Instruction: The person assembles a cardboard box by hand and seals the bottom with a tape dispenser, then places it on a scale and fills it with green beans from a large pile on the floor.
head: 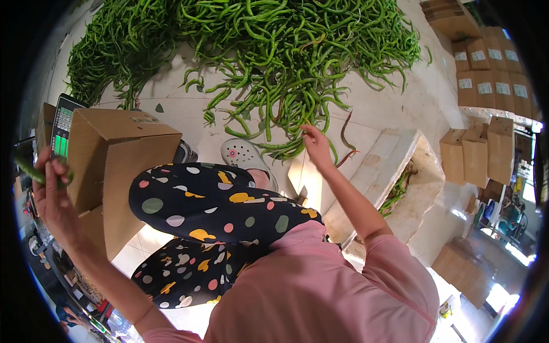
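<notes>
My left hand [55, 201] is raised at the left side, its fingers closed around a long green chili pepper [28, 170]. It is beside an open cardboard box [143, 156] and in front of a digital scale [63, 126] with a lit green display. At the near edge of a large heap of green chili peppers [274, 38] is my right hand [318, 148], fingers pointing down to the peppers. Whether those fingers pinch one is unclear. Right of that hand, a dark reddish pepper [345, 130] and a red-tipped pepper [347, 158] lie on the tiled floor.
A worn white foam box [371, 165] stands to the right with some peppers [396, 193] inside. Stacked cardboard cartons [489, 88] and more cartons [476, 150] line the far right. My shoe [246, 156] rests on the floor just before the heap.
</notes>
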Demonstrator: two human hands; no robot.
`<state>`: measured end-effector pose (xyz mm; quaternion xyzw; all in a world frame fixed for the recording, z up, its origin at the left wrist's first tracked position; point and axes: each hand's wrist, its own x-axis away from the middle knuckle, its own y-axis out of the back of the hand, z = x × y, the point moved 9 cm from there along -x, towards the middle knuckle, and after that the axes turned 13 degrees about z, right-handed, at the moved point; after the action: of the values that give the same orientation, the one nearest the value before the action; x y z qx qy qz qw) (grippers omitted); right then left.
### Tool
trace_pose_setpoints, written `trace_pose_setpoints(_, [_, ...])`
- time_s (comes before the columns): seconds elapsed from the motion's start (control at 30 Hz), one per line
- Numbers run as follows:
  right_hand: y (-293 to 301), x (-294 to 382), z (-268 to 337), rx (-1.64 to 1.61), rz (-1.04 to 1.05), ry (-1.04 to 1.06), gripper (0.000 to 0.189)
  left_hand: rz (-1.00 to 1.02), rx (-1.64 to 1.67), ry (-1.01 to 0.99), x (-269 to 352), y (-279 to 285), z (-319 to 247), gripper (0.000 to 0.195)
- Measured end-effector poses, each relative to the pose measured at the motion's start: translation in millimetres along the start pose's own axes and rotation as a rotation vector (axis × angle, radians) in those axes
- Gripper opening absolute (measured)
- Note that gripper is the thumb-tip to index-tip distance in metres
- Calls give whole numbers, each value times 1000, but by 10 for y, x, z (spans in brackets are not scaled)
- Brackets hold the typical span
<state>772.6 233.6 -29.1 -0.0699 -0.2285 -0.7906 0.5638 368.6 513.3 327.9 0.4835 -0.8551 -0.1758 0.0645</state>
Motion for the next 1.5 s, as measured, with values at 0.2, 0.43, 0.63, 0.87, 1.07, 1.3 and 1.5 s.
trace_pose_setpoints(0.2, [224, -1065, -622, 218, -101, -59, 43, -54, -546, 286, 322, 754, 886, 37])
trace_pose_setpoints(0.43, [120, -1384, -801, 646, -157, -372, 48, -57, -95, 112, -88, -1239, -60, 38])
trace_pose_setpoints(0.63, [202, -1174, -549, 908, -23, -291, 28, 216, 1050, 408, -106, -2749, 442, 37])
trace_pose_setpoints(0.87, [580, -72, 694, 806, -126, -46, 22, 312, 1110, 819, 638, -4022, 1306, 36])
trace_pose_setpoints(1.07, [272, 384, 537, -716, -65, -79, 16, 442, 886, 690, 747, -4286, 1182, 43])
trace_pose_setpoints(1.3, [-536, 113, 409, -735, 261, -160, 26, 161, 867, 530, 232, -3190, 1068, 29])
trace_pose_setpoints(1.5, [-93, -1173, -512, 392, -386, 8, 32, 64, 948, 442, -85, -2616, 966, 26])
